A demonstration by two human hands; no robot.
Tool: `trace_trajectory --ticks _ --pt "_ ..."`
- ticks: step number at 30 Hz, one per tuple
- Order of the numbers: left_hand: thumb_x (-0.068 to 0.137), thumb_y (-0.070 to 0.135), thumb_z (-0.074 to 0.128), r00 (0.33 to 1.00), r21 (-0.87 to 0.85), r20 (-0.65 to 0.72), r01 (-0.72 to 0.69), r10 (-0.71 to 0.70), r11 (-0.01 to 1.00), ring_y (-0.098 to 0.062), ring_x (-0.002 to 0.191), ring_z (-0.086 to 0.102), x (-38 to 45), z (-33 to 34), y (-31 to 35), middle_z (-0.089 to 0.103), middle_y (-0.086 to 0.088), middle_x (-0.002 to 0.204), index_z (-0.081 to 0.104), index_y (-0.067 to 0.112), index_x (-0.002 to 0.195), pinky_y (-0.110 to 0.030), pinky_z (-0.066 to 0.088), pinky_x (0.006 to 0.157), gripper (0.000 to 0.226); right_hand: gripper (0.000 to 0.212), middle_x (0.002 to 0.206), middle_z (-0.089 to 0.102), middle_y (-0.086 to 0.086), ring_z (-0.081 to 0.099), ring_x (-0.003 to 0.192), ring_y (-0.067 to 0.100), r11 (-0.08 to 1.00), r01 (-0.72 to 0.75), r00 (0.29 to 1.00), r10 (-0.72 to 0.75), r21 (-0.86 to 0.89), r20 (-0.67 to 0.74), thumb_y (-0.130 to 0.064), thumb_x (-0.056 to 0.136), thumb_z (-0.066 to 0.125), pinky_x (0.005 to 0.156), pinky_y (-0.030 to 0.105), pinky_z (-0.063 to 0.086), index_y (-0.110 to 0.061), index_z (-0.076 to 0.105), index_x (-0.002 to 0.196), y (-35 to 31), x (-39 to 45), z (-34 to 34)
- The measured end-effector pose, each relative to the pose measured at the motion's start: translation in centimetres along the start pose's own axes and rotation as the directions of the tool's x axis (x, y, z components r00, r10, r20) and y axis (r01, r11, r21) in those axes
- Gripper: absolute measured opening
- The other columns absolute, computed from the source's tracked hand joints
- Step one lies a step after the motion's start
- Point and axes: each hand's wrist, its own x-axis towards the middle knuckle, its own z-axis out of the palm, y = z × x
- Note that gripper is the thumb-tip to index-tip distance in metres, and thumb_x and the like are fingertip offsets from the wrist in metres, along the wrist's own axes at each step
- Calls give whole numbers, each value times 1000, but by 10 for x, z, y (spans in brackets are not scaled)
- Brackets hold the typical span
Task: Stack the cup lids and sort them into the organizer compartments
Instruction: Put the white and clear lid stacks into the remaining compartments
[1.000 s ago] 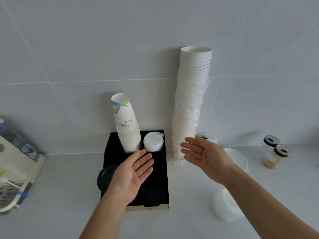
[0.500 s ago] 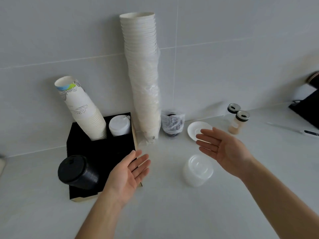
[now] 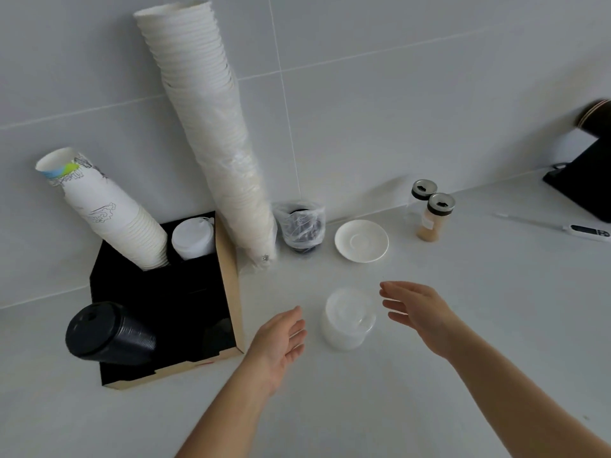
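Note:
A stack of clear plastic lids point(image 3: 348, 319) stands on the white counter between my hands. My left hand point(image 3: 281, 342) is open just left of it, not touching. My right hand point(image 3: 416, 312) is open just right of it, palm facing the stack. The black organizer point(image 3: 228, 279) sits to the left. It holds a stack of black lids point(image 3: 105, 333) at the front left, a stack of white lids point(image 3: 193, 239) at the back right and printed paper cups point(image 3: 109, 213) at the back left. A bagged bundle of black lids point(image 3: 301, 226) stands by the wall.
A tall leaning stack of white paper cups point(image 3: 211, 127) rests against the wall beside the organizer. Behind the clear lids are a white saucer point(image 3: 361, 240) and two shaker jars point(image 3: 433, 216). A thermometer probe point(image 3: 582, 231) and a black appliance point(image 3: 591, 180) are at the far right.
The view has swung right and down. Both hands moved from above the organizer to either side of the clear lid stack, and have come closer to it.

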Motion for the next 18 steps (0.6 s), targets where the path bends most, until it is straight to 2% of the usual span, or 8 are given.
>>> trace_trajectory --ticks 3,5,8,10,14,18 --pt "92 31 61 1000 80 29 -6 4 997 -22 116 54 3 18 -1 59 -3 117 60 23 105 -37 42 103 16 21 117 70 6 65 110 24 999 -14 999 16 -43 32 -23 92 67 96 38 52 -16 71 112 10 12 -2" --pt "92 31 61 999 141 39 -16 10 990 -21 112 55 8 29 -3 61 1 108 59 26 98 -35 43 98 8 26 116 70 5 64 110 23 997 -19 998 24 -80 59 -21 91 69 100 40 52 -16 70 117 17 18 0" --pt "90 30 64 999 208 29 -35 29 977 -22 100 60 20 43 -9 67 -5 111 62 21 106 -30 45 82 18 19 116 71 5 65 109 23 994 -25 996 34 -105 87 -16 88 71 101 41 52 -23 71 106 26 27 8" --pt "88 27 66 999 235 -14 -40 45 971 -24 94 65 29 48 -11 69 -10 111 63 20 108 -30 46 76 22 16 113 71 9 68 102 24 992 -8 997 17 -123 71 -13 86 72 98 43 55 -25 71 97 30 31 13" --pt "85 20 68 995 276 -68 -46 67 960 -19 77 66 42 47 -14 70 -9 98 65 21 103 -26 44 63 18 14 106 72 14 67 89 25 992 -9 999 14 -124 41 -9 84 73 92 47 55 -19 70 94 39 41 18" --pt "84 27 70 996 328 -49 -59 79 943 -20 91 66 51 41 -21 70 -7 103 64 27 98 -27 46 67 16 16 109 71 14 66 88 23 991 -48 997 55 -122 59 -13 83 75 88 44 55 -19 70 98 48 51 17"
